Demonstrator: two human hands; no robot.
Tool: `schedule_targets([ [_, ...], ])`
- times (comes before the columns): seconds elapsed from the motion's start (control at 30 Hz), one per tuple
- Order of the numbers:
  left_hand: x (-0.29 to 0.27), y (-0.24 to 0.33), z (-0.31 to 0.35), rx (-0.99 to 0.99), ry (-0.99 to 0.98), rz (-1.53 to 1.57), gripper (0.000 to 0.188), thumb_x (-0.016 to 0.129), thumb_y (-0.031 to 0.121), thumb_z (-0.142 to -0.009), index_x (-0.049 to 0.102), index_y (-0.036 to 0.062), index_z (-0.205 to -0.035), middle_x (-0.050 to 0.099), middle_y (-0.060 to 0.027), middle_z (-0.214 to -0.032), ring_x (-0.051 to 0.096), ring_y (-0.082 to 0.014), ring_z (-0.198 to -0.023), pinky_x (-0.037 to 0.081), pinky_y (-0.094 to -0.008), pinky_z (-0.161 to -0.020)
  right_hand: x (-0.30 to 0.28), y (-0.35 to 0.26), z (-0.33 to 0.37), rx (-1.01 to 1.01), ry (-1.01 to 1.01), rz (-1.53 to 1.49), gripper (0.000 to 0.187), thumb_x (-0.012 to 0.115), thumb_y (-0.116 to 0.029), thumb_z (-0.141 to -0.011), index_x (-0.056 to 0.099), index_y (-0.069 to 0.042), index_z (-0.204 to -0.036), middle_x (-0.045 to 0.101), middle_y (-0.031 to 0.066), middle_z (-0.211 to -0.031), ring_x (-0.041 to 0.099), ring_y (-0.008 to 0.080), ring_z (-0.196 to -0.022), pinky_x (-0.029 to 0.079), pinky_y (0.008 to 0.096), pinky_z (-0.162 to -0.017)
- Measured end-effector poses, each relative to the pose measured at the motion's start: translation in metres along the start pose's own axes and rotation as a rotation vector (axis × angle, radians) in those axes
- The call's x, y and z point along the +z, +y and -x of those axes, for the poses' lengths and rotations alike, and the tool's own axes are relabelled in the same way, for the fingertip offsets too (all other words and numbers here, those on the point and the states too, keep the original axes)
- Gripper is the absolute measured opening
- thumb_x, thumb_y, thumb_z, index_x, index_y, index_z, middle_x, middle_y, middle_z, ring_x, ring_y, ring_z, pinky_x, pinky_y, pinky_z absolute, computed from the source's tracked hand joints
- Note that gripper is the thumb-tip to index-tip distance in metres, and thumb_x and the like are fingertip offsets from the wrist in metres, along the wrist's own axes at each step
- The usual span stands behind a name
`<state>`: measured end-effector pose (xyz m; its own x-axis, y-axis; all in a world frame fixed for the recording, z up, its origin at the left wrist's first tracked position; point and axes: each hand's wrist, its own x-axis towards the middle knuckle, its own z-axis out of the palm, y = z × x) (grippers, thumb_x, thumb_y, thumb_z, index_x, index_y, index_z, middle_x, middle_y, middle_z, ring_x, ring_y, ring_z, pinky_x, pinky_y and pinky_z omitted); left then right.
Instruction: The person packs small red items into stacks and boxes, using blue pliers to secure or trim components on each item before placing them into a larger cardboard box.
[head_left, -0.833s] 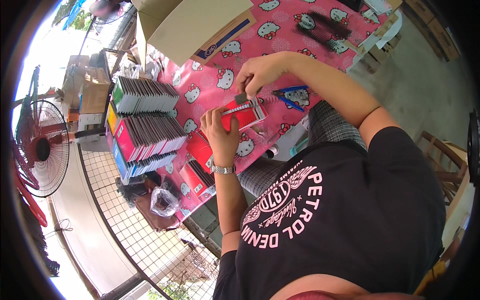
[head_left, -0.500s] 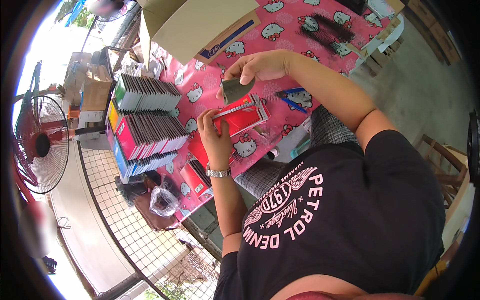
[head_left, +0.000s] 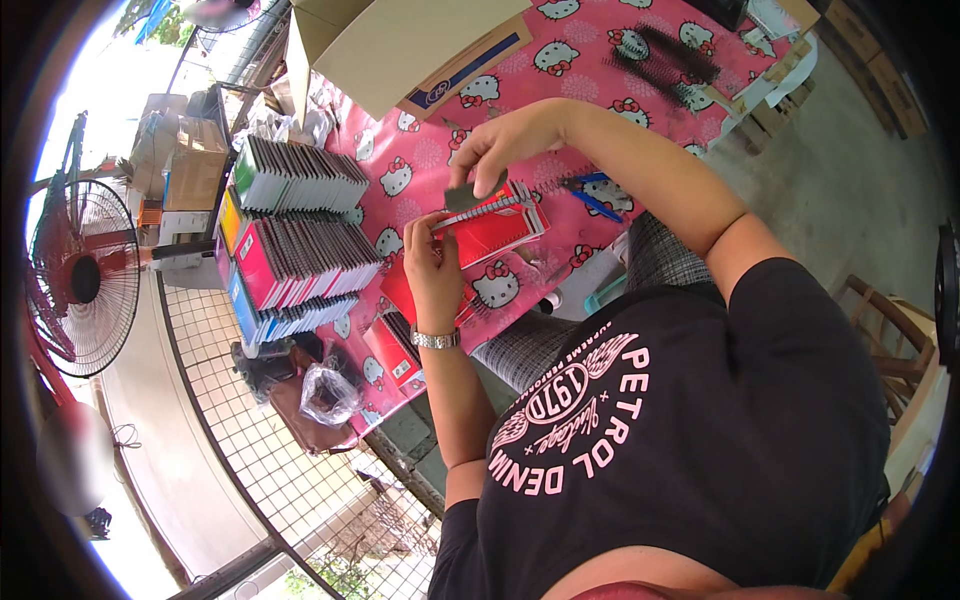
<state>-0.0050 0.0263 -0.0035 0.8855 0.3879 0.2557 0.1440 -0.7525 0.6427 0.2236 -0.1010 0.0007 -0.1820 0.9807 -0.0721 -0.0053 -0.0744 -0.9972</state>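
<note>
A red spiral notebook (head_left: 497,236) lies on the pink table, its spiral binding running along the far edge. My left hand (head_left: 433,270), with a metal watch at the wrist, grips the notebook's left end by the spiral, thumb on the near side. Above that binding, my right hand (head_left: 500,152) pinches a flat dark grey-green piece (head_left: 464,197) between thumb and fingers. Its lower edge is down at the spiral; whether they touch is hard to tell. More red notebooks (head_left: 396,347) lie below my left hand.
Tall stacks of spiral notebooks (head_left: 308,255) stand at the left. An open cardboard box (head_left: 415,55) is at the far side. Blue-handled pliers (head_left: 597,197) lie right of the notebook; loose black spirals (head_left: 665,62) lie farther off. A fan (head_left: 85,278) stands at far left.
My right hand has lowered the dark piece toward the spiral and tilted it, so less of its face shows. My left hand stays on the notebook. The view has shifted slightly.
</note>
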Motion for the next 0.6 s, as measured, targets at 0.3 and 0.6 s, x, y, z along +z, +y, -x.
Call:
schedule_targets([
  [0.3,0.004,-0.021,0.0,-0.086,-0.011,0.221,0.024,0.061,-0.001,-0.091,0.058,0.0013,-0.115,0.065,-0.011,-0.105,0.067,-0.0182,-0.091,0.052,-0.03,-0.073,0.002,-0.007,-0.003,0.024,0.102,0.193,0.043,0.071,-0.022,-0.08,0.065,0.0,-0.117,0.067,0.0066,-0.115,0.061,0.0134,-0.104,0.044,0.0289,-0.092],
  [0.6,0.005,-0.014,0.002,-0.142,-0.018,0.226,0.024,0.062,0.0,-0.091,0.057,0.0007,-0.115,0.066,-0.0109,-0.107,0.068,-0.0179,-0.094,0.052,-0.028,-0.073,0.002,0.0,-0.007,-0.049,0.087,0.048,0.04,0.072,-0.024,-0.083,0.067,-0.001,-0.115,0.066,0.0032,-0.103,0.059,0.0115,-0.098,0.045,0.0284,-0.088],
])
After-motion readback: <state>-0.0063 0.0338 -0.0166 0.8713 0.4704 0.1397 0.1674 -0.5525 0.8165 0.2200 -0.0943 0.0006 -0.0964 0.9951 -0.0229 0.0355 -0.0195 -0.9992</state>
